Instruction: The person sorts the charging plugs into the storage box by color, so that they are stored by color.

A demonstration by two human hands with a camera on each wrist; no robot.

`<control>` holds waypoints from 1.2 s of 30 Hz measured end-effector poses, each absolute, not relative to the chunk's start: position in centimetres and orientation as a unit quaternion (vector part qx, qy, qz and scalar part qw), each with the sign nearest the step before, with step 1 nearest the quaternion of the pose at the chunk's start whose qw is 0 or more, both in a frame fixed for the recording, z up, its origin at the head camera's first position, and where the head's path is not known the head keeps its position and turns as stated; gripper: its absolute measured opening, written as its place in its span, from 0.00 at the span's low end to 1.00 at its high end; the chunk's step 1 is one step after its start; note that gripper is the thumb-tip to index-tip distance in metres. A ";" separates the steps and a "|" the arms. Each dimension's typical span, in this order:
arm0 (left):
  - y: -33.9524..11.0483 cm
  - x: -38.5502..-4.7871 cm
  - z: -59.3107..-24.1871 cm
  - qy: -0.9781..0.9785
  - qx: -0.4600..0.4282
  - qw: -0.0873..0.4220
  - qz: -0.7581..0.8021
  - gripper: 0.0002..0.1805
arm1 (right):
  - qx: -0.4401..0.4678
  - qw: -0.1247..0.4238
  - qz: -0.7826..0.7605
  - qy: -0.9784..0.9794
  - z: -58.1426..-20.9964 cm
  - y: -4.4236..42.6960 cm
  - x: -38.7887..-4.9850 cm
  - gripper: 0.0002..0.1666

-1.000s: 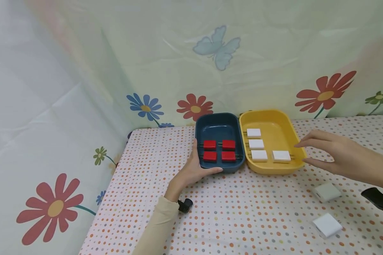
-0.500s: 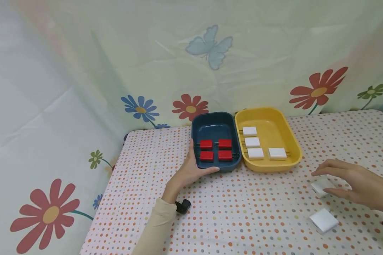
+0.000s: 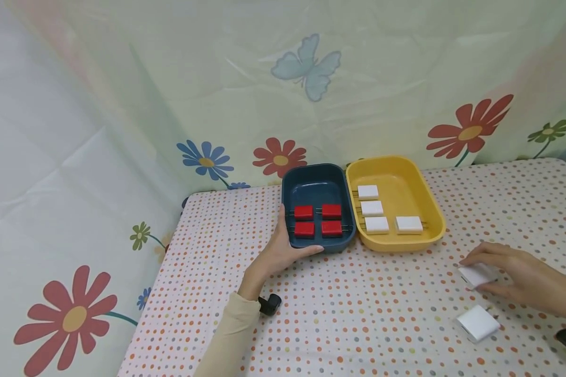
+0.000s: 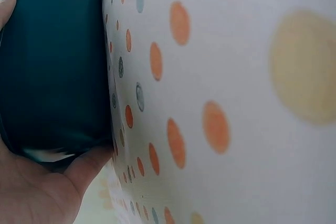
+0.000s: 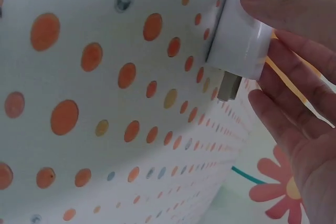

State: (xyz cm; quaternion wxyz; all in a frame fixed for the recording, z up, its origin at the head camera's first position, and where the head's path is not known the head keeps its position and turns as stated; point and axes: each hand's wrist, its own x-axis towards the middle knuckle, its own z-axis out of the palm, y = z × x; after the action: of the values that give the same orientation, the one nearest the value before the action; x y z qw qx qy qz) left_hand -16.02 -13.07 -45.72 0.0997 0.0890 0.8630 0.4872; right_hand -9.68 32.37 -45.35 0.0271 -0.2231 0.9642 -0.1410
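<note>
In the head view my left hand rests against the near-left corner of a dark blue tray, fingers along its left wall and thumb along its front. The left wrist view shows that thumb touching the tray's wall. At the right of the table, my right hand pinches a white plug-in charger between thumb and fingers; its metal prongs show in the right wrist view, where the charger is close to the cloth. A second white charger lies nearer the person.
Several red chargers lie in the blue tray. Right beside it, a yellow tray holds several white chargers. A dotted cloth covers the table. A flower-printed curtain hangs behind.
My right hand has moved away from the yellow tray, toward the person, and now pinches the farther loose white charger. The left hand has stayed at the blue tray.
</note>
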 end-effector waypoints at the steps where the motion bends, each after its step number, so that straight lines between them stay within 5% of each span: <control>1: -13.1 -16.0 -45.7 0.862 0.090 0.100 0.488 0.74 | -0.223 0.027 -0.140 0.964 -45.4 32.4 -9.7 0.28; 11: -13.0 -16.0 -45.6 0.868 0.083 0.099 0.479 0.74 | -0.238 0.012 -0.157 0.958 -46.0 32.5 -10.0 0.28; 36: -13.0 -16.0 -45.6 0.866 0.077 0.104 0.483 0.74 | -0.250 0.084 -0.133 0.955 -46.2 32.7 -11.0 0.28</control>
State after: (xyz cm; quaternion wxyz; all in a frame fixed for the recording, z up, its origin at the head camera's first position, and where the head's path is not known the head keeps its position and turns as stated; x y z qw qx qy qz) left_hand -15.97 -12.99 -45.64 0.1041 0.0772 0.8662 0.4826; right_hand -11.01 32.73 -46.18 0.0841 -0.2504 0.9552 -0.1333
